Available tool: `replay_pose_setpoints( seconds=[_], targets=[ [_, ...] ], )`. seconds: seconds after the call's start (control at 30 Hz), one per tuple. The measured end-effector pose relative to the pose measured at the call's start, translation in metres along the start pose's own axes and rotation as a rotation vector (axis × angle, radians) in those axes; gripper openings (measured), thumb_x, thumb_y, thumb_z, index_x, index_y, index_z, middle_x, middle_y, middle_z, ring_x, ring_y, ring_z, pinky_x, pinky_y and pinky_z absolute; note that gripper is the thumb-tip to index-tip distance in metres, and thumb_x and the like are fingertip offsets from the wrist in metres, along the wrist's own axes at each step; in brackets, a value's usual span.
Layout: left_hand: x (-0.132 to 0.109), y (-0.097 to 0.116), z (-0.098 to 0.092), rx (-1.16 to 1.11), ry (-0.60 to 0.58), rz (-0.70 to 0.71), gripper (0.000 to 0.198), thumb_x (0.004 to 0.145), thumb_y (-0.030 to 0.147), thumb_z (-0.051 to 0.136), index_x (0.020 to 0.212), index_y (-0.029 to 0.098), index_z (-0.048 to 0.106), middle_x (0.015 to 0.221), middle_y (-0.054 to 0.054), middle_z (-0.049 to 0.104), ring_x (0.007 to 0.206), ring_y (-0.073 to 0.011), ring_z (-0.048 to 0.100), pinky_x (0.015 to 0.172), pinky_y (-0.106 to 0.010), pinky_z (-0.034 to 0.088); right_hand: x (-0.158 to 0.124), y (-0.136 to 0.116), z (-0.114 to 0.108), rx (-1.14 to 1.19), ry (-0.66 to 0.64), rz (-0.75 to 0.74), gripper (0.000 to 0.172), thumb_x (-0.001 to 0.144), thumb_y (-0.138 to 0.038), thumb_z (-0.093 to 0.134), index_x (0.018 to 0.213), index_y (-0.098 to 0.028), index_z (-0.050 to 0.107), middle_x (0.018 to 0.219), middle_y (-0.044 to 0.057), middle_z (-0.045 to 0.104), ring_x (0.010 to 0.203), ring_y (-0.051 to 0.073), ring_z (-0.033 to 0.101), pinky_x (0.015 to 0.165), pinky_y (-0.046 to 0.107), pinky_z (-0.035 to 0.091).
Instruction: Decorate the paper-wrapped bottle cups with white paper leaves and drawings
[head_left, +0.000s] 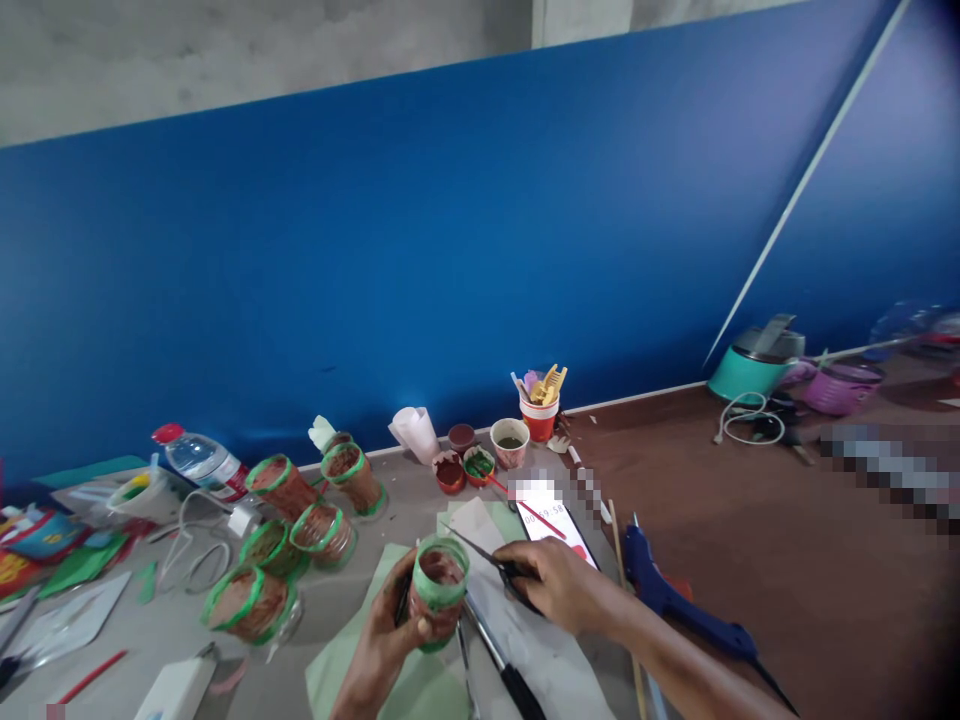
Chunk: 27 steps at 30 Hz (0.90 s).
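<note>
My left hand (384, 635) is wrapped round a small jar (441, 590) coated in brown with a pale green rim, tilted so that its open mouth shows. In my right hand (561, 582) is a pair of scissors (514, 575), fingers closed about the dark handles. The blades point left, close to the jar's rim; whether they touch it I cannot tell. Below both hands lie green paper (345, 655) and white paper (559, 655). A black-handled tool (491, 640) with a metal shaft rests just right of the jar.
Several similar brown-and-green jars (281, 490) stand to the left, near a water bottle (202, 460). Small paint cups (450, 472), a paper cup (510, 442) and a phone (551, 515) with a brush across it lie ahead. To the right is a blue glue gun (679, 605).
</note>
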<state>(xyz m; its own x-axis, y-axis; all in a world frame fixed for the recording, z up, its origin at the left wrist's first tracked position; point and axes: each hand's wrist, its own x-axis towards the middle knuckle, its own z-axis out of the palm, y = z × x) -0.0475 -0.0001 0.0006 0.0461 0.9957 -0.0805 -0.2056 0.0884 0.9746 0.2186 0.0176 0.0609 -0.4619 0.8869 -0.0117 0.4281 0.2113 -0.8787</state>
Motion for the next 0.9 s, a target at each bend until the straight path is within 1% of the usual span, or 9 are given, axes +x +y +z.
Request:
replay_pose_setpoints(
  seconds=[0.1,0.2,0.3,0.37,0.43,0.57,0.63,0.77,0.9],
  targets=[
    [0.000,-0.001,0.001,-0.023,0.013,-0.001,0.072,0.045,0.041,0.090,0.112,0.025,0.070,0.120,-0.010,0.068,0.120,-0.0372,0.054,0.099,-0.041,0.045,0.002,0.004,0.005,0.112,0.007,0.052,0.036,0.073,-0.011,0.052,0.103,-0.018,0.071,0.087,0.004,0.075,0.075,0.017,0.066,0.067,0.023,0.047],
    [0.000,-0.005,0.000,-0.051,0.049,0.006,0.071,0.047,0.042,0.089,0.113,0.026,0.070,0.122,-0.010,0.067,0.121,-0.0368,0.053,0.099,-0.040,0.046,0.002,0.004,0.008,0.223,-0.017,0.104,0.036,0.072,-0.014,0.056,0.106,-0.016,0.067,0.071,0.001,0.068,0.060,0.013,0.057,0.054,0.020,0.041],
    [0.000,-0.007,0.000,-0.079,0.101,0.030,0.072,0.046,0.043,0.089,0.113,0.026,0.070,0.123,-0.010,0.067,0.123,-0.0371,0.052,0.098,-0.040,0.046,0.001,0.002,0.007,0.279,-0.021,0.092,0.032,0.072,-0.017,0.058,0.103,-0.017,0.065,0.070,-0.002,0.061,0.060,0.011,0.052,0.055,0.019,0.038],
    [0.000,-0.008,-0.001,-0.087,0.125,0.036,0.072,0.045,0.043,0.090,0.112,0.025,0.070,0.123,-0.010,0.066,0.124,-0.0378,0.051,0.099,-0.040,0.046,0.001,0.002,0.007,0.249,-0.004,0.084,0.025,0.072,-0.018,0.059,0.097,-0.018,0.066,0.070,-0.003,0.060,0.062,0.011,0.049,0.056,0.019,0.037],
    [0.001,-0.008,-0.004,-0.086,0.115,0.032,0.072,0.045,0.041,0.090,0.113,0.025,0.069,0.124,-0.010,0.066,0.125,-0.0379,0.050,0.100,-0.040,0.045,0.001,0.003,0.007,0.195,-0.008,0.089,0.022,0.074,-0.020,0.058,0.093,-0.018,0.068,0.068,-0.003,0.059,0.060,0.011,0.047,0.054,0.020,0.035],
    [0.002,-0.012,-0.010,-0.052,0.045,0.029,0.069,0.049,0.036,0.089,0.115,0.026,0.068,0.125,-0.009,0.066,0.125,-0.0367,0.051,0.102,-0.040,0.044,0.000,0.001,0.008,0.121,-0.027,0.101,0.025,0.074,-0.022,0.057,0.095,-0.018,0.070,0.067,-0.002,0.060,0.059,0.011,0.047,0.051,0.021,0.032],
    [0.003,-0.013,-0.011,-0.041,0.038,0.029,0.069,0.050,0.035,0.089,0.115,0.026,0.068,0.125,-0.009,0.066,0.125,-0.0369,0.051,0.102,-0.041,0.044,0.000,-0.003,0.007,0.079,-0.015,0.096,0.025,0.074,-0.021,0.057,0.095,-0.019,0.070,0.068,-0.001,0.061,0.060,0.012,0.048,0.051,0.021,0.033],
    [0.003,-0.011,-0.007,-0.013,0.043,0.009,0.069,0.048,0.034,0.090,0.113,0.025,0.069,0.123,-0.010,0.067,0.123,-0.0386,0.053,0.102,-0.044,0.045,-0.003,-0.012,0.003,0.019,-0.023,0.073,0.019,0.073,-0.020,0.056,0.087,-0.019,0.070,0.066,-0.002,0.057,0.060,0.011,0.044,0.051,0.020,0.031],
    [0.003,-0.003,-0.002,0.033,0.032,0.031,0.067,0.050,0.032,0.089,0.113,0.027,0.070,0.122,-0.009,0.068,0.122,-0.0379,0.054,0.101,-0.044,0.045,-0.002,-0.015,-0.001,-0.019,-0.051,0.061,0.010,0.073,-0.020,0.054,0.074,-0.019,0.064,0.062,-0.003,0.054,0.057,0.010,0.041,0.050,0.020,0.029]
  ],
)
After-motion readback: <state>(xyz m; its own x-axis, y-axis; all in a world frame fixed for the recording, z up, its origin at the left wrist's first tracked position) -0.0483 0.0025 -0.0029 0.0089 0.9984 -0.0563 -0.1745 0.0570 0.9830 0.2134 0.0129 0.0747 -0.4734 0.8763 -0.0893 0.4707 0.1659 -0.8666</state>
